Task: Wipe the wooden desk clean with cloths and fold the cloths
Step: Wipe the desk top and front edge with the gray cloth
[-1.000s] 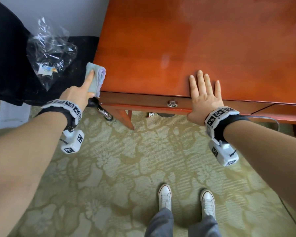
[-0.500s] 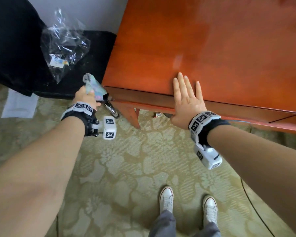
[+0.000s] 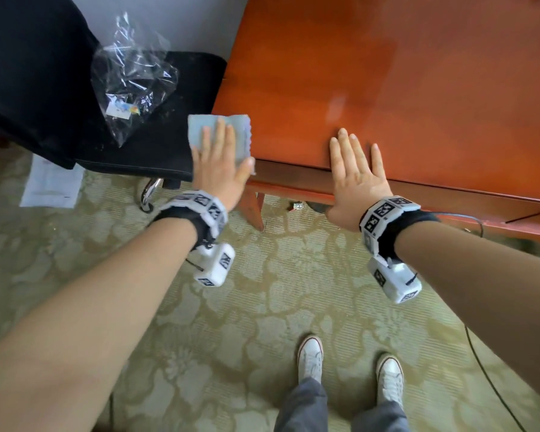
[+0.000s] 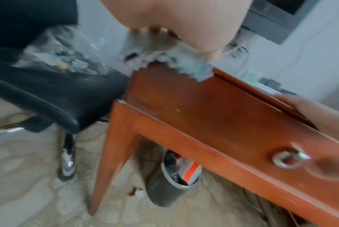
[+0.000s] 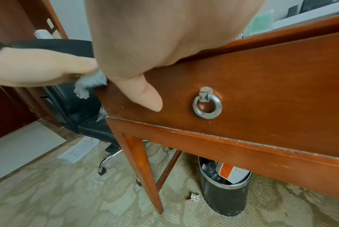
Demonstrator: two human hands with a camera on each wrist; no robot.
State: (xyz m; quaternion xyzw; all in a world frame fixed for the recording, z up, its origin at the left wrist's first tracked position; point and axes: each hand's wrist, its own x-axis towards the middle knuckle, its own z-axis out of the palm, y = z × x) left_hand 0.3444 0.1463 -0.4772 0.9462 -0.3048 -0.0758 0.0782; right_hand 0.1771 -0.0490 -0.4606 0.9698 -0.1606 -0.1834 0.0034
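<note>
Left hand [image 3: 220, 165]: fingers straight, pressing the pale blue cloth [image 3: 200, 132] flat on the near left corner of the wooden desk [image 3: 387, 73]; the cloth overhangs both edges. Right hand [image 3: 357, 179]: spread flat on the front edge, holding nothing. Bare desktop extends beyond both hands. No writing is legible.

Head view: from above, facing down at glossy red-brown wooden desk [image 3: 387, 73] corner and patterned carpet.
Left wrist: close beneath palm, facing desk's front corner.
Right wrist: close, facing drawer front.
Shared: silver ring pull [image 5: 207, 106], black cylindrical bin [image 4: 170, 181].
</note>
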